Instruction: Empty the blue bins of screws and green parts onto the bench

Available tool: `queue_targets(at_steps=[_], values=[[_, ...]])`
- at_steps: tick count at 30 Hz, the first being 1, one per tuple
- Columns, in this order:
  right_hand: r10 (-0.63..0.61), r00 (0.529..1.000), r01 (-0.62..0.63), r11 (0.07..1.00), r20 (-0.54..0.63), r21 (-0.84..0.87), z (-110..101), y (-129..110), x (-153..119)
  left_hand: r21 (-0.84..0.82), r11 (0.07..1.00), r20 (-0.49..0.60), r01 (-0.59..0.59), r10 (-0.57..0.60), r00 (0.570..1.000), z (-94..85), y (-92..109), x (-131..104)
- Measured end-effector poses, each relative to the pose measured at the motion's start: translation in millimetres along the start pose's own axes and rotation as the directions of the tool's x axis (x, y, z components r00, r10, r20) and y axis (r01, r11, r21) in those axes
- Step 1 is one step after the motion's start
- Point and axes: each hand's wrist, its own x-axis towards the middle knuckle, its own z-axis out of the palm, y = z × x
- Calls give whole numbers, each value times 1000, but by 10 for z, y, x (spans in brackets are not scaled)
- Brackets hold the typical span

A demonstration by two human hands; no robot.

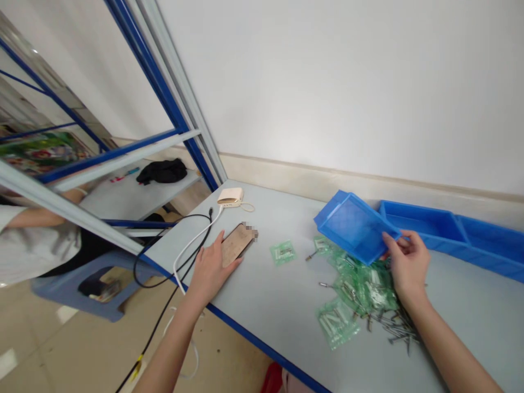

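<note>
My left hand [213,267] is around the near end of a phone [237,244] lying on the table, thumb along one side and fingers on the other. My right hand [407,265] pinches the edge of a blue plastic bin [354,226], which is tilted in the air. Beneath the bin spreads a pile of green-tinted plastic packets [356,289] with small parts inside. Loose screws [397,326] lie at the pile's near right, partly hidden by my right forearm. One packet [282,252] lies apart, between the phone and the pile.
Two more blue bins [426,221] stand along the wall at the right. A cream-coloured device [230,197] with a white cable sits at the back left. Black and white cables hang over the table's left edge. Beyond the metal frame [164,82], another person [36,234] sits by a blue stool [98,284].
</note>
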Motion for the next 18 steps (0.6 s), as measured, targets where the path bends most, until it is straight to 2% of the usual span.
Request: queue_targets(at_steps=[3,5,7,10,13,18], values=[[10,1000,-11,1000,-19,-25,11,-13,6,-121,992,30,41,-37,999,-28,-35,28],[8,1000,-9,999,-23,-43,28,-34,2,-220,973,28,74,-69,997,-83,-52,157],[10,1000,-12,998,-18,-59,46,-55,-5,-322,945,43,58,-46,998,-162,-49,334],[21,1000,-22,997,-18,-73,66,-67,-7,-498,865,117,-63,140,983,-284,12,596],[40,999,-42,996,-17,-83,75,-50,5,-576,805,147,-144,275,950,-347,116,799],[52,998,-54,991,-20,-125,85,-16,15,-660,734,247,-161,414,876,-276,226,1037]])
